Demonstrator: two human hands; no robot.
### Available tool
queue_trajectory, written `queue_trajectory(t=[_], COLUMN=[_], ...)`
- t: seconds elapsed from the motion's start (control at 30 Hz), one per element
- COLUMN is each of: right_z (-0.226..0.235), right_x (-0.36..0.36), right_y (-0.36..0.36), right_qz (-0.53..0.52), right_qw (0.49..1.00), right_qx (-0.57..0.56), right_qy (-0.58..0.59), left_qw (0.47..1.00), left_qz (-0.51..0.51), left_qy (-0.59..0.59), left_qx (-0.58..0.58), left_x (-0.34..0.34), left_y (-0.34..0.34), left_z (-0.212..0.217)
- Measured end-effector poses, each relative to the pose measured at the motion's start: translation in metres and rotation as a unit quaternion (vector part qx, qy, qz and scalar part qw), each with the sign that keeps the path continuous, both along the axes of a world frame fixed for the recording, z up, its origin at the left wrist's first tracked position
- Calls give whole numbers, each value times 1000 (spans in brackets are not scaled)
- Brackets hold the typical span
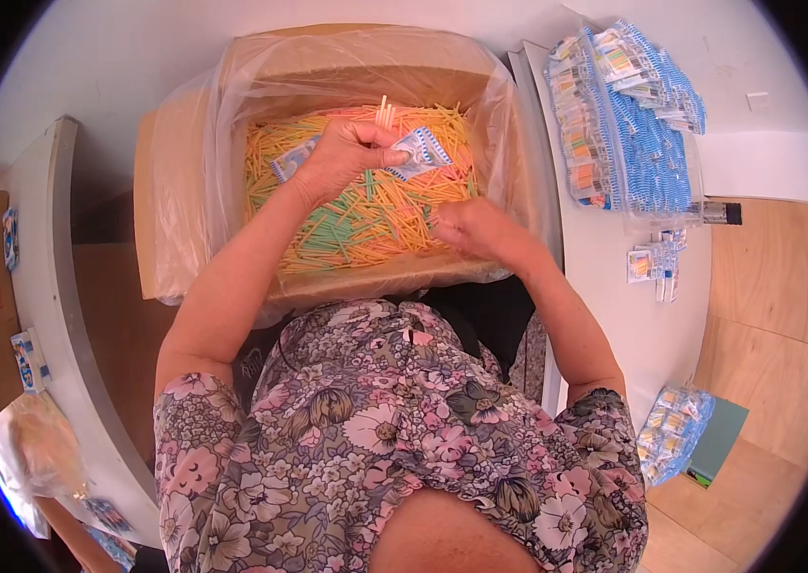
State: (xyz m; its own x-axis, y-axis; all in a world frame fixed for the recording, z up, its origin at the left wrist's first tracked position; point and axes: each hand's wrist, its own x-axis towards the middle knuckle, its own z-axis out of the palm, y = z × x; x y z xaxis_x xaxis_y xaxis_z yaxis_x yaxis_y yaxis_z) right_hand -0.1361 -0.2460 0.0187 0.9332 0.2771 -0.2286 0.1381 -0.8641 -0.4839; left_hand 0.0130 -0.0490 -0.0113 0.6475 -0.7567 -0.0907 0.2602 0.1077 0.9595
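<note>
My left hand (351,153) is closed above a lined carton, with a few thin pale sticks (385,112) standing up from its fingers. A small blue-and-white packet (420,154) is under its thumb and seems gripped along with them. Lower and to the right, my right hand (476,227) is closed over the pile, its fingertips at the loose sticks (347,224); what they hold, if anything, is hidden. These sticks are yellow, orange, pink and green. Another blue-and-white packet (295,159) lies on the pile beside my left wrist.
The cardboard carton (184,191) has a clear plastic liner. On the white surface at right stands a clear bin (648,158) heaped with filled packets; several loose packets (652,263) lie below it. A bag of packets (676,430) is lower right. Another person's arm (74,535) shows lower left.
</note>
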Motion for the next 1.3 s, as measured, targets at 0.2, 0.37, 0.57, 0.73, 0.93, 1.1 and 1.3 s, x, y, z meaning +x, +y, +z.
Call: queue_trajectory(t=[0.2, 0.37, 0.57, 0.73, 0.93, 1.1, 1.3], right_z=[69, 67, 57, 64, 52, 32, 84], right_x=[32, 53, 66, 61, 46, 17, -82], right_y=[4, 15, 21, 38, 30, 33, -44], right_qz=[-307, -299, -266, -170, -201, -240, -328], right_qw=[888, 866, 919, 947, 890, 923, 868], right_qx=[334, 399, 270, 209, 364, 212, 262], right_qy=[-76, -37, -112, -172, -187, -212, -263], left_qw=[1000, 999, 997, 999, 997, 996, 994], left_qz=[-12, -26, -64, -46, -64, -62, -19], left_qy=[-10, -21, -37, -10, 18, -55, -63], left_qx=[10, 18, -4, -10, -35, 40, 88], left_x=[-2, -2, -1, -1, -5, -4, 1], left_y=[-1, -3, -1, 1, -4, -19, -1], left_z=[6, 5, 6, -6, -4, -5, -8])
